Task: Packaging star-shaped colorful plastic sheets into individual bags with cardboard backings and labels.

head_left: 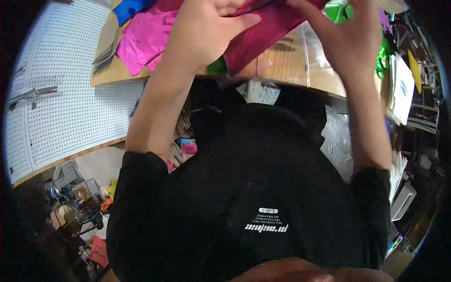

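A sheer magenta sheet (263,37), creased and glossy like film or thin fabric, lies at the top of the view between my two hands. My left hand (213,30) is at its left edge, the thumb stretched over it and the other fingers curled near the upper border; it looks closed on the sheet. My right hand (345,40) is on the other side, its thumb spread wide from the fingers and its tip near the sheet's upper right edge. The upper border cuts off its other fingers, and motion blurs it.
A wooden table (282,66) carries a bright pink crinkled piece (148,37), a blue piece (129,9) and shiny green pieces (338,11). White pegboard (80,94) stands at left. A clear plastic bag (337,136) hangs below the table at right. Mixed clutter (80,202) fills the lower left.
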{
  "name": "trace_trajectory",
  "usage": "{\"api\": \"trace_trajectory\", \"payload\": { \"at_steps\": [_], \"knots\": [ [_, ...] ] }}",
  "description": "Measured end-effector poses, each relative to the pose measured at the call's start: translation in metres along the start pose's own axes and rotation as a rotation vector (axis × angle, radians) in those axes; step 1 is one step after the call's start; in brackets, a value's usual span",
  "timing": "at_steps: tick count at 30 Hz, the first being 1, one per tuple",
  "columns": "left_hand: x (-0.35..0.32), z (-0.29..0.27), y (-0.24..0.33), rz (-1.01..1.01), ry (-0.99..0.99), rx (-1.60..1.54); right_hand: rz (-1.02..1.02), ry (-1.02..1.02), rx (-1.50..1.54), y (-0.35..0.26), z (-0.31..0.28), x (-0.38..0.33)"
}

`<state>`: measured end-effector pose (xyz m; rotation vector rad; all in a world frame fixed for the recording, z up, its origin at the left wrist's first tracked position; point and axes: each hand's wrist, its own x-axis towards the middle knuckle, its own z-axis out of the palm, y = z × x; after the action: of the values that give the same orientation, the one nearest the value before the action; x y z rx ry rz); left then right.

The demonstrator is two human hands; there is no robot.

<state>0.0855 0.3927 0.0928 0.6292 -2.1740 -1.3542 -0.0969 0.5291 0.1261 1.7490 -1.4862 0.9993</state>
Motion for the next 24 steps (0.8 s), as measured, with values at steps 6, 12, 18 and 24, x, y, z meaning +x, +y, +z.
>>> {"api": "trace_trajectory", "payload": {
  "at_steps": [6, 12, 18, 24],
  "knots": [
    [-0.017, 0.022, -0.024, -0.013, 0.084, -0.546, 1.174, -0.188, 1.31, -0.017, 0.015, -0.05],
    [-0.028, 0.021, -0.035, -0.159, -0.067, -0.548, 1.114, -0.347, 1.304, -0.005, 0.022, -0.066],
    [-0.032, 0.029, -0.033, -0.117, -0.052, -0.547, 1.129, -0.426, 1.34, -0.003, 0.021, -0.076],
    [-0.037, 0.026, -0.044, -0.237, -0.172, -0.45, 1.301, -0.405, 1.405, -0.005, 0.014, -0.085]
  ]
}}
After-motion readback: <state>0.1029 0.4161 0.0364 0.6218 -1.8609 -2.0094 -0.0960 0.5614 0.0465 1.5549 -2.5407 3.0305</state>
